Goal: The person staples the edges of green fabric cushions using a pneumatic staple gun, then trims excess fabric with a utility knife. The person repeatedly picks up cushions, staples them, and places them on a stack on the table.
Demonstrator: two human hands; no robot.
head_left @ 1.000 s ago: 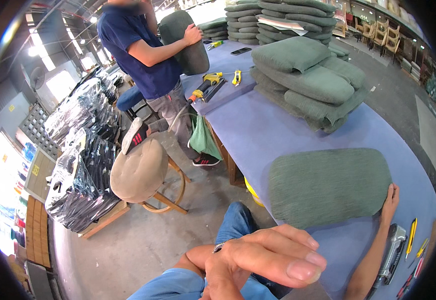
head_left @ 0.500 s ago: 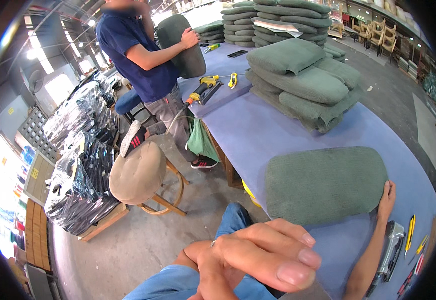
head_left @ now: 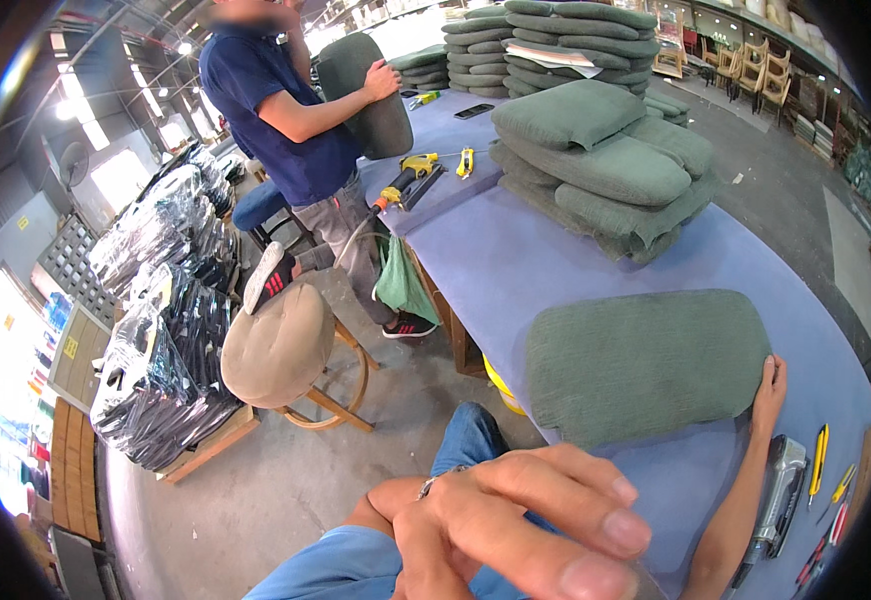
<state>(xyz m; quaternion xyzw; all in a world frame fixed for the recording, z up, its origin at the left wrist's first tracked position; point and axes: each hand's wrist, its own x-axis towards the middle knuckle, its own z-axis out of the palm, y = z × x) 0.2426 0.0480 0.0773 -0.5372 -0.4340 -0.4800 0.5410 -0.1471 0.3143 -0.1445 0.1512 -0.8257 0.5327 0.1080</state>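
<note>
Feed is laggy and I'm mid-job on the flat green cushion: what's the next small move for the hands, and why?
Probably bring the left hand across onto the near left edge of the flat green fabric cushion. Only the right hand touches it, at its right edge, while the left hand hangs open close to the camera, over the knee and off the blue-covered table. Two hands would likely steady the wide cushion better.

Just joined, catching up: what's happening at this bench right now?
The wearer's right hand rests on the edge of a flat green cushion lying on the blue-topped table. Their left hand is raised close to the camera, empty. A stapler-like tool lies beside the right forearm. Farther along the table, a co-worker holds another green cushion upright, next to a stack of cushions.
</note>
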